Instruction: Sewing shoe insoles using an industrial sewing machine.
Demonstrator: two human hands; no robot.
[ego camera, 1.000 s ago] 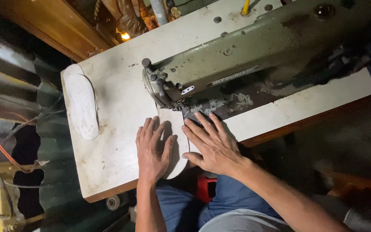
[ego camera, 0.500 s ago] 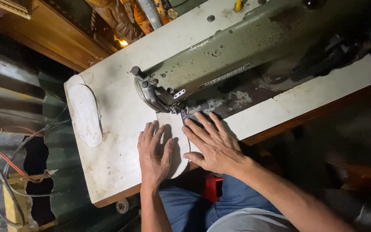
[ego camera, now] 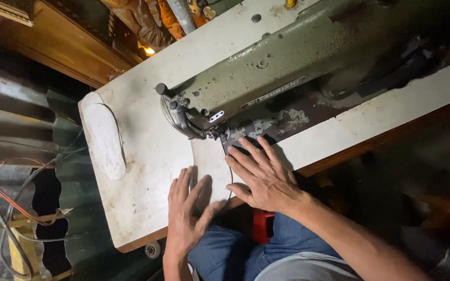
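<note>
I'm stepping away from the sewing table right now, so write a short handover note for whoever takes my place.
Left hand: flat, fingers spread, palm down on the near end of the pale workpiece; grips nothing.
Right hand: flat on the workpiece's right edge, fingertips close to the needle area of the green sewing machine.
Things: the workpiece lies on the white table, its far end at the presser foot. A white sole-shaped piece sits apart at the table's left end, untouched.
Done: workpiece fed up to the needle and held down.
Left: whether any seam is sewn cannot be seen; probably guide it through.
</note>
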